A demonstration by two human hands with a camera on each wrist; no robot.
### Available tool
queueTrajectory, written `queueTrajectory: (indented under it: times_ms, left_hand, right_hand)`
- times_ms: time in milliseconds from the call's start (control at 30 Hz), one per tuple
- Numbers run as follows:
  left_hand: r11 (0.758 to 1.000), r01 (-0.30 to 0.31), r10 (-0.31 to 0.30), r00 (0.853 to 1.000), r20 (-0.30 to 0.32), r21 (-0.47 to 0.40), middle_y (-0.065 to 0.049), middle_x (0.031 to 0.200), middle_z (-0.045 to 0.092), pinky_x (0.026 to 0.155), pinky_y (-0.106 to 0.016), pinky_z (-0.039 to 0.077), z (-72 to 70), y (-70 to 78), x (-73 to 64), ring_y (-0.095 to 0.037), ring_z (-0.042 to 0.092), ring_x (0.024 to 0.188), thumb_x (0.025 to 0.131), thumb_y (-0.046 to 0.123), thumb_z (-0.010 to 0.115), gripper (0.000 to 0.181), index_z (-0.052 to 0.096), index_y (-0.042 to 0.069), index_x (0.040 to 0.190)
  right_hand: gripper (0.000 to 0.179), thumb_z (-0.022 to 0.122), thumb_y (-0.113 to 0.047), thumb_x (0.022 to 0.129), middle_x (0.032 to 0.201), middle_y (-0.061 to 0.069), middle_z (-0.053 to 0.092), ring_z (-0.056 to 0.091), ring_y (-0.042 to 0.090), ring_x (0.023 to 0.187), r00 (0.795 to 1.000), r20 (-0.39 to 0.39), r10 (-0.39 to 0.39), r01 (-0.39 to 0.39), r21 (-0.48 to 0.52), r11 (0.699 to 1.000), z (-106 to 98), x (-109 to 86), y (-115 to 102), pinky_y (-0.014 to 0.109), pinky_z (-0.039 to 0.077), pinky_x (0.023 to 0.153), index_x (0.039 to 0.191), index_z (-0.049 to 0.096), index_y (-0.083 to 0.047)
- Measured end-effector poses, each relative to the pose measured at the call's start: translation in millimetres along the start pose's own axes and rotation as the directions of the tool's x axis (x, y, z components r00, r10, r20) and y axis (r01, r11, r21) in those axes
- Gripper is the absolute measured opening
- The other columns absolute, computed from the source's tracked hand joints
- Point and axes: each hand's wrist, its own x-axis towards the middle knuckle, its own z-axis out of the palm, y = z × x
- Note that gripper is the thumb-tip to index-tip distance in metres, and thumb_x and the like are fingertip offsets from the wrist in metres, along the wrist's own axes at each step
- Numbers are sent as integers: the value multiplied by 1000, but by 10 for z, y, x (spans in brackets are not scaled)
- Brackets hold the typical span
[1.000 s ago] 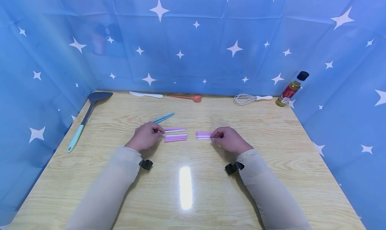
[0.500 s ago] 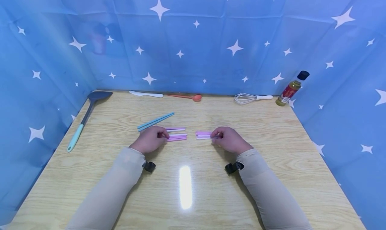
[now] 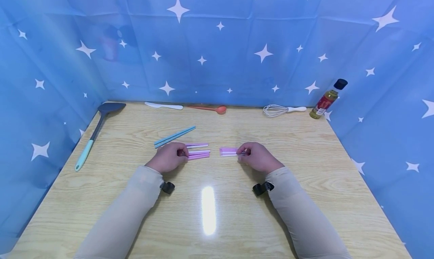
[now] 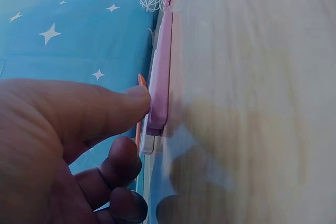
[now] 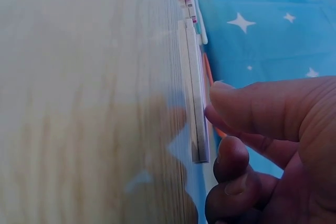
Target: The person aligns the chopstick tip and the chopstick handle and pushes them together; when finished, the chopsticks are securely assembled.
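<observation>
Several slim pink and white sticks, which look like bag clips, lie in two groups at mid-table in the head view: the left clips [image 3: 200, 155] and the right clips [image 3: 228, 152]. My left hand [image 3: 168, 157] bends over the outer end of the left group. In the left wrist view its thumb [image 4: 134, 95] touches a pink clip [image 4: 161, 77]; its index finger is hidden. My right hand [image 3: 256, 157] is at the outer end of the right group. A fingertip [image 5: 210, 114] touches a white clip [image 5: 194, 93], the thumb just above. Whether either hand pinches its clip is unclear.
Blue chopsticks [image 3: 174, 137] lie beyond my left hand. Along the back edge are a white knife [image 3: 164, 106], an orange spoon [image 3: 220, 109], a whisk [image 3: 285, 110] and a bottle [image 3: 323, 103]. A spatula [image 3: 96, 131] lies at the left edge.
My left hand has shifted to the right over the left clips, uncovering more of the blue chopsticks, then stayed nearly still. My right hand has hardly moved.
</observation>
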Motion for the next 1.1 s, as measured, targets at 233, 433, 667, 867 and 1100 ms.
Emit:
queueTrajectory:
  times_ms: [233,433,667,867,1100]
  left_hand:
    - [1000,0,0,1000,13,17,2,83,59,94,-48,32,-11,19,-8,-20,54,82,95,14,75,12,70,20,86]
    - [999,4,-5,1000,26,31,3,83,60,95,-50,32,-11,34,-18,-19,54,81,94,13,77,14,69,20,86]
    - [998,11,-13,1000,26,55,3,82,61,96,-53,32,-30,66,-35,-20,55,80,94,13,78,15,67,19,85]
    - [996,13,-15,999,28,83,3,81,61,93,-49,33,-33,61,-27,-19,55,79,93,13,78,15,67,20,85]
    - [997,20,-22,1000,21,71,0,83,60,80,-39,39,-42,57,-36,-20,54,79,94,10,76,14,65,17,88]
  right_hand:
    - [7,72,-15,99,90,7,60,53,24,80,1000,-13,18,-18,-8,1000,-10,-10,-7,36,43,71,106,74,-14]
    - [5,72,-14,99,90,6,62,54,22,78,998,-46,36,-39,-75,996,-25,3,14,35,44,69,103,74,-14]
    - [3,72,-12,98,88,5,64,55,21,77,996,-56,67,-74,-137,988,-35,7,14,34,45,68,99,72,-10]
    - [4,71,-11,98,90,6,66,58,21,81,997,-48,56,-63,-160,985,-24,17,7,34,47,72,95,71,-7]
    - [4,69,-9,99,94,7,66,59,23,84,996,-39,75,-81,-171,982,-17,15,-7,34,48,73,96,70,-7]
